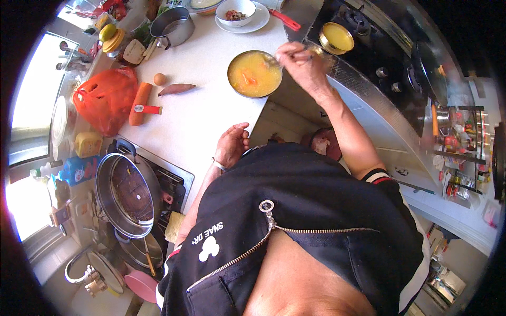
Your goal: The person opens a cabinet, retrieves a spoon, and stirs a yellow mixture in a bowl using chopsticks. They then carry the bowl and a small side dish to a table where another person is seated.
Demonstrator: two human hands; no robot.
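Near the right edge of the white countertop (189, 134) sits a round metal-rimmed bowl (237, 91) of yellow, porridge-like food with orange pieces in it. My right hand (300, 65) is over the bowl's right rim, fingers pinched on the handle of a spoon (270, 60). The spoon's head dips into the food, and my fingers hide most of its handle. My left hand (232, 145) is by the counter's front edge, below the bowl and apart from it. Its fingers are loosely curled, with nothing seen in them.
Left on the counter are an egg (159, 79), a sweet potato (177, 89), an orange carrot-like stick (143, 93) and a red plastic bag (104, 100). A saucepan (174, 27) stands behind. Right, a gold-coloured pot (336, 38) sits by the gas stove (367, 51). A large pan (132, 193) is lower left.
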